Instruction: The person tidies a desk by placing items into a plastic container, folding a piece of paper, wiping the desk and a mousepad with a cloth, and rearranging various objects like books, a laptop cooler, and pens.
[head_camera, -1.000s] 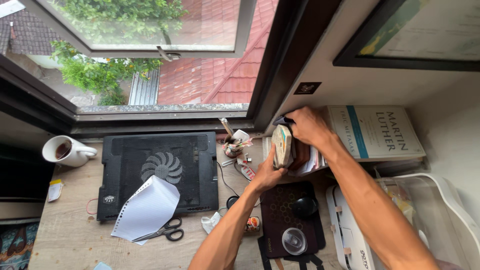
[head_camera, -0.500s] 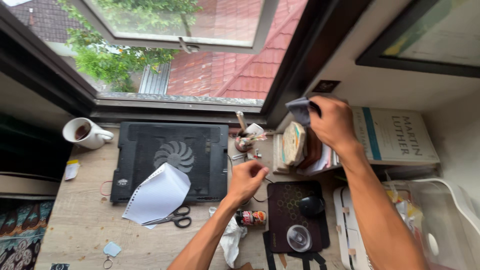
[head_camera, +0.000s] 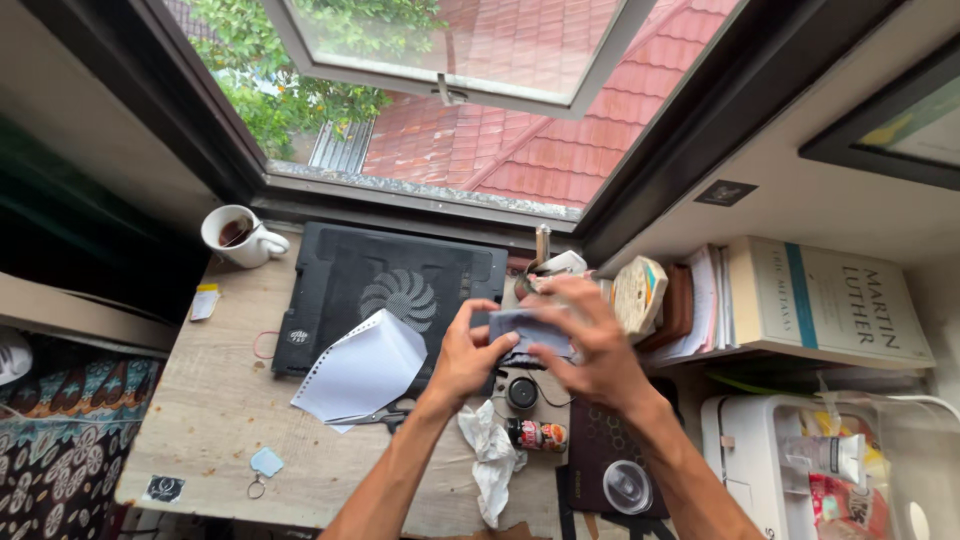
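Both my hands hold a small grey-blue cloth (head_camera: 527, 330) above the middle of the wooden desk (head_camera: 215, 415). My left hand (head_camera: 468, 352) grips its left end and my right hand (head_camera: 592, 345) covers its right end. Below them lie a crumpled white tissue (head_camera: 492, 460), a small red-labelled bottle (head_camera: 537, 435) and a round black object (head_camera: 521, 392). Just right of my hands, a round cream disc (head_camera: 637, 292) leans upright against brown items beside a stack of books (head_camera: 830, 300).
A black laptop cooling pad (head_camera: 390, 290) lies under a white perforated sheet (head_camera: 362, 368) with scissors partly hidden. A white mug (head_camera: 237, 235) stands at the back left by the open window. A dark mouse mat (head_camera: 610, 460), a white appliance (head_camera: 760, 460) and a clear bin (head_camera: 900, 450) fill the right.
My right hand has pulled the grey cloth away from the book stack and down to the desk's middle. My left hand has risen to grasp it too. The view has shifted right and back.
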